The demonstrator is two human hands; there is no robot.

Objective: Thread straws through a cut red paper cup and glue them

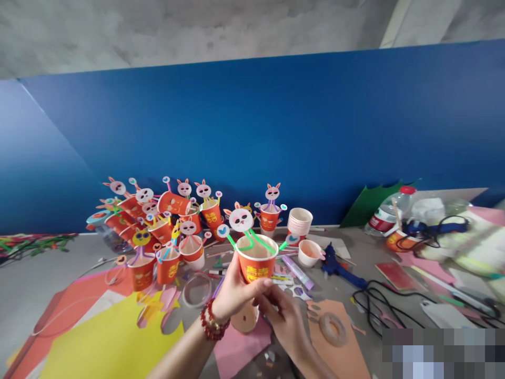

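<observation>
My left hand (231,295), with red bead bracelets at the wrist, is wrapped round an orange paper cup (258,263) with yellow print, held upright above the table. From the cup rise green straws (264,241) bearing a paper rabbit face (241,219). A paper disc with a blue heart (223,231) sits on the left straw end, and another (292,239) is at the right. My right hand (282,310) is closed just under the cup, its fingers curled; what they pinch is hidden. A beige round piece with a dark spot (245,318) shows below, partly covered by my hands.
Several finished-looking animal cups (142,271) crowd the left. Stacked cups (299,223), a small cup (310,252), a glue stick (298,272) and a blue glue gun (341,268) with black cable lie right. Tape (332,329), yellow paper (106,337) and a bottle (389,213) surround the work.
</observation>
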